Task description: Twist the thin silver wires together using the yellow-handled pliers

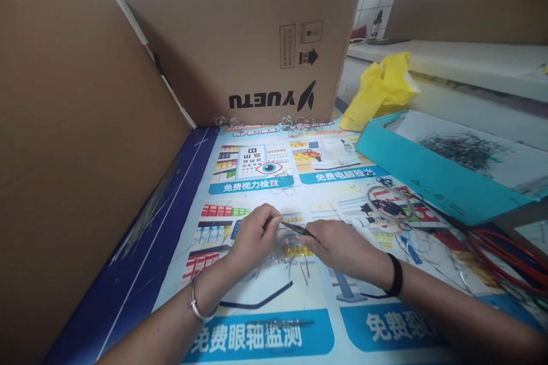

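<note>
My left hand (257, 231) is closed, thumb and forefinger pinched on a thin wire that is mostly hidden by the fingers. My right hand (342, 244) is wrapped round a pair of pliers (293, 227); the dark, pointed jaws reach left to the left fingertips. Their handles are covered by the right palm. Just below and between both hands, several thin bent wires (298, 262) lie in a loose tangle on the printed sheet. Another blurred bunch of wire pieces (282, 324) rests nearer to me.
Cardboard panels (257, 40) wall the left and back. At right stands a turquoise box (428, 171) holding a heap of dark wire pieces (462, 151), with a yellow bag (381, 91) behind it. A wire coil (390, 203) and red cords (505, 256) lie right of my hands.
</note>
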A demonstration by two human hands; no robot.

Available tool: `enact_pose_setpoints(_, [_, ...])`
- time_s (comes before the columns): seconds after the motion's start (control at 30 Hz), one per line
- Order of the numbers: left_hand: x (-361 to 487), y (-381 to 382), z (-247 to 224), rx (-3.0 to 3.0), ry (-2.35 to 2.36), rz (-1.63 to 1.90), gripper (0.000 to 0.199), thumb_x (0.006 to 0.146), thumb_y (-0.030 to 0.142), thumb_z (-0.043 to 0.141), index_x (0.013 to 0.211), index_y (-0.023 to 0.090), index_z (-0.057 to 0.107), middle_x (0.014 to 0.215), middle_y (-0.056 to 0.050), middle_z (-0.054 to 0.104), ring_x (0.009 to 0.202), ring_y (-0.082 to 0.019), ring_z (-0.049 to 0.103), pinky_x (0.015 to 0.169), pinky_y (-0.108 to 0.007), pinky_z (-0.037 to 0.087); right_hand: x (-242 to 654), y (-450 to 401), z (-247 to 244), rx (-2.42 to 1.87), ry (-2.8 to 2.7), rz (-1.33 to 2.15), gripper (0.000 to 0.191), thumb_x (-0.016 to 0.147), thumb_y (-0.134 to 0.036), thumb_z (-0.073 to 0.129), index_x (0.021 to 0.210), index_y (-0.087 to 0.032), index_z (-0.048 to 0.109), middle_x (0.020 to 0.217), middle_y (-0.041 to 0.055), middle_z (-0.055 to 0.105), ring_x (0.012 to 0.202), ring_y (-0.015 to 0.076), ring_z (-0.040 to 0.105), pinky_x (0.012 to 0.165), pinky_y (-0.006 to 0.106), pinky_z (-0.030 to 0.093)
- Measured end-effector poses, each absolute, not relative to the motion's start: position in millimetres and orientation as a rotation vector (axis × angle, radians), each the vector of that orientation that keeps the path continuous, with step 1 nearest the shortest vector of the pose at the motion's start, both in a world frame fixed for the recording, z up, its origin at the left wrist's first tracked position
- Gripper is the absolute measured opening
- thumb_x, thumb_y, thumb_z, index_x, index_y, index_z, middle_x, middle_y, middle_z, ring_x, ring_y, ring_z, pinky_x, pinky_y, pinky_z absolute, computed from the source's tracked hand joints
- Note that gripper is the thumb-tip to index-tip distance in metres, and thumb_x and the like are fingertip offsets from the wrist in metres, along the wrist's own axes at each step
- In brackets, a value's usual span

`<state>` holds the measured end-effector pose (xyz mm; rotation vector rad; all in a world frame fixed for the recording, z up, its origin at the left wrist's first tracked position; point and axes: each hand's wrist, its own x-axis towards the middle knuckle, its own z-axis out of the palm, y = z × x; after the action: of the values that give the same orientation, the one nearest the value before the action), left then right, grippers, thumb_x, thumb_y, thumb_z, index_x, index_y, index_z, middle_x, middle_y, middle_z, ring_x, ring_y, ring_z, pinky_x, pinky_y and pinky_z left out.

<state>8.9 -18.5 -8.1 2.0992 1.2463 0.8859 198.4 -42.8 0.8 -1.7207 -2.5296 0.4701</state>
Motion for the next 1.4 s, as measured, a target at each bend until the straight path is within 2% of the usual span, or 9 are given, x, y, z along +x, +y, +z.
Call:
enact_pose_setpoints(0.33, [10.3, -21.2, -13.0, 1.862, 1.206, 0.932, 0.013, 0.085, 0.019, 0.043, 0.074, 0.019, 0.051, 0.059, 0.003, 0.056, 0.056, -0.011, 0.052, 0.058, -0.022, 0.039, 197.2, -45.5, -1.6, -1.741, -2.473, 0.472, 0.038, 0.091, -0.043, 0.031, 0.077, -0.018, 0.055, 0.076, 0.0048, 0.062, 0.068, 0.0164, 0.057, 0.054, 0.027, 0.024])
enact_pose_setpoints(0.57, [10.7, -21.2, -13.4, 1.8, 1.174, 0.961, 0.015, 0.086, 0.026, 0.045, 0.075, 0.018, 0.051, 0.062, 0.002, 0.056, 0.059, -0.012, 0.054, 0.059, -0.023, 0.041, 197.8, -46.3, -5.8, -1.728, -2.422, 0.458, 0.039, 0.091, -0.045, 0.029, 0.074, -0.018, 0.051, 0.072, 0.0045, 0.061, 0.066, 0.0162, 0.055, 0.053, 0.026, 0.023])
enact_pose_setpoints(1.4, [12.8, -22.0, -13.4, 1.751, 1.164, 0.97, 0.015, 0.086, 0.026, 0.046, 0.074, 0.017, 0.052, 0.063, 0.002, 0.057, 0.059, -0.011, 0.055, 0.059, -0.022, 0.042, 196.6, -45.8, -7.8, -1.793, -2.424, 0.442, 0.042, 0.091, -0.046, 0.027, 0.075, -0.018, 0.054, 0.07, 0.0056, 0.062, 0.063, 0.0167, 0.055, 0.051, 0.027, 0.021])
